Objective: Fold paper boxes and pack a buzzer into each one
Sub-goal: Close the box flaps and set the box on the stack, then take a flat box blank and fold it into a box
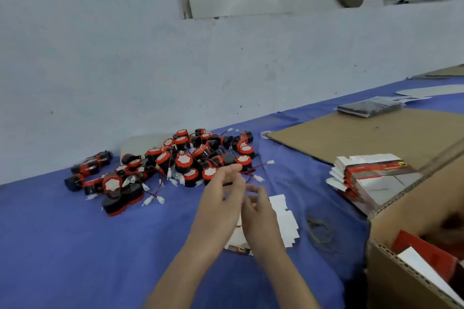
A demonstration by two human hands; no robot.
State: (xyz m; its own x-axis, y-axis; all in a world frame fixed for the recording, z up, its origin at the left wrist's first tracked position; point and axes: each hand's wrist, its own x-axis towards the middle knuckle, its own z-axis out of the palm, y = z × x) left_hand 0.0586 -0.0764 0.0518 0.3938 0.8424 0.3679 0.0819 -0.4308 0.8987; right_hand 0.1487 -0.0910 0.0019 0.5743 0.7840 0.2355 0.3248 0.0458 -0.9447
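A pile of red-and-black buzzers [185, 160] with thin wires and white plugs lies on the blue cloth [75, 246] near the wall. A flat white paper box blank [286, 221] lies in front of the pile, partly under my hands. My left hand [221, 195] reaches over it, its fingertips at the near edge of the pile by a red wire. My right hand [258, 211] sits close beside it with fingers curled. Both hands are blurred, and I cannot make out whether either holds anything.
A stack of flat printed box blanks [371, 175] lies at the right, on a brown cardboard sheet [351, 135]. An open cardboard carton [411, 211] with red and white boxes inside stands at the lower right. Rubber bands [321, 232] lie on the cloth. A dark packet [369, 108] lies further back.
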